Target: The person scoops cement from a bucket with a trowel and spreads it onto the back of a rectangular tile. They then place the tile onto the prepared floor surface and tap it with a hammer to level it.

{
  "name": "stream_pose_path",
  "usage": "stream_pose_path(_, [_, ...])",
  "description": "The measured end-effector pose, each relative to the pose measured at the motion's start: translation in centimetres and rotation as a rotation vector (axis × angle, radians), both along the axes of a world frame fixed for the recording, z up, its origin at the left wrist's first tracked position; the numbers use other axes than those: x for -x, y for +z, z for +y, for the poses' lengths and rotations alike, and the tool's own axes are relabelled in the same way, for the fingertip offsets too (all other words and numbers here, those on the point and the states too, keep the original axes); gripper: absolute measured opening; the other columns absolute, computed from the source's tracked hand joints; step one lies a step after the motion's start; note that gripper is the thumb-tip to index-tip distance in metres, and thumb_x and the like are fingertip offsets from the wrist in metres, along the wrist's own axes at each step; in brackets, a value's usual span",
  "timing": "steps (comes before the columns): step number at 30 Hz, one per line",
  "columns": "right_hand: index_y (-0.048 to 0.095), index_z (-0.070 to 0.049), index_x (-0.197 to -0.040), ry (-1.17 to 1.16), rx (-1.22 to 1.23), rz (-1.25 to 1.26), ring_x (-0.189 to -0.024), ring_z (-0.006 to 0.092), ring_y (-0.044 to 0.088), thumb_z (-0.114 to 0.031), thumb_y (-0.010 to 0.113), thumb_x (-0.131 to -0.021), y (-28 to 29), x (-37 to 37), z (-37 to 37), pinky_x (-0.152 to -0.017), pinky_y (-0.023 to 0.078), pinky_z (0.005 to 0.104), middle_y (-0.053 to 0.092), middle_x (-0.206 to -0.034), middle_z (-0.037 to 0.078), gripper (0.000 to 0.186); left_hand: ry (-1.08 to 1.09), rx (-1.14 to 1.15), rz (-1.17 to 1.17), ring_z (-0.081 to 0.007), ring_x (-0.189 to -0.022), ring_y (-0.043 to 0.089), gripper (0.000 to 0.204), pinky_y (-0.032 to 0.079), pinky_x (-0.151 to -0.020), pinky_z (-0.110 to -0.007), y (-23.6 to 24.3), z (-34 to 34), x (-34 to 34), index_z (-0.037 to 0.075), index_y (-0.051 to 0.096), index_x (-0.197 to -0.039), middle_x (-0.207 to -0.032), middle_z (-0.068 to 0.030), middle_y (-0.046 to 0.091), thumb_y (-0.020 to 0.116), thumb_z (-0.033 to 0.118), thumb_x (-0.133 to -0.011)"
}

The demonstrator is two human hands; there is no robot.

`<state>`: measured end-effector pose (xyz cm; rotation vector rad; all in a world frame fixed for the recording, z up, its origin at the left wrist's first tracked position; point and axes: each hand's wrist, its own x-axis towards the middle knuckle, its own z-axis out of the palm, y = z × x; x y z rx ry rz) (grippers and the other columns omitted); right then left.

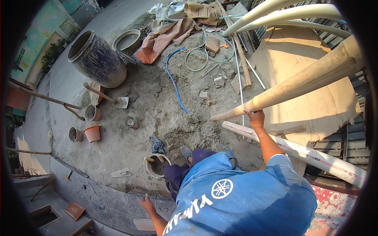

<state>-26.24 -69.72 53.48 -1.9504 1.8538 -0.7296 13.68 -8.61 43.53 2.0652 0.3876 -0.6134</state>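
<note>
At the right, my right hand (pixel 256 118) is closed around the lower part of a thick bamboo pole (pixel 299 84), whose tip rests near the sandy ground. My left hand (pixel 147 204) is held out low at the left, fingers apart and holding nothing, above grey tiles. Just below the bamboo lies a long white plastic pipe (pixel 295 151), slanting toward the right edge. Close to my shoe (pixel 186 152) stands a pale bucket (pixel 149 172) with tool handles in it. A dark crumpled cloth (pixel 157 145) lies beyond the bucket, and a flat trowel (pixel 121 172) lies left of it.
A blue drum (pixel 98 59), a round basin (pixel 126 41), an orange pot (pixel 92 133) and small buckets stand far left. A blue hose (pixel 173 80) crosses the sand. Sacks (pixel 169 37) lie at the back. Cardboard sheets (pixel 315 106) cover the right side, under more poles.
</note>
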Motion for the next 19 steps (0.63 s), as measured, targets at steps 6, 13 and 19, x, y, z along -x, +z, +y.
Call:
stream_pose_path(6, [0.061,-0.004,-0.109,0.118,0.004,0.249,-0.095,0.0396,0.062,-0.052,0.078,-0.071,0.6,0.2,-0.2,-0.08,0.05,0.0464,0.066,-0.1,0.018,0.062,-0.226,0.022,0.025,-0.0332,-0.124,0.049,0.087,0.045,-0.098,-0.038,-1.3,-7.6,-7.1,0.004,0.015,-0.152,-0.143,-0.0256,0.04,0.069,0.007,-0.084])
stream_pose_path(13, [0.059,-0.002,-0.101,0.224,0.144,0.514,-0.081,0.0415,0.06,-0.034,0.068,-0.085,-1.9,4.8,0.3,-0.073,0.048,0.0493,0.063,-0.092,0.02,0.037,-0.53,-0.197,0.041,-0.0343,-0.121,0.054,0.085,0.049,-0.092,-0.04,-5.0,-16.8,-17.1,0.001,0.025,-0.149,-0.14,-0.0246,0.046,0.072,0.011,-0.079])
stream_pose_path(19, [0.061,-0.015,-0.126,0.207,-1.349,0.004,-0.099,0.0303,0.065,-0.055,0.064,-0.086,-3.6,-4.3,-8.7,-0.078,0.052,0.0466,0.065,-0.115,0.022,0.056,-0.808,-0.386,0.119,-0.039,-0.116,0.058,0.089,0.048,-0.094,-0.042,-5.8,-31.0,-27.7,0.006,0.026,-0.15,-0.137,-0.0283,0.048,0.074,0.026,-0.078])
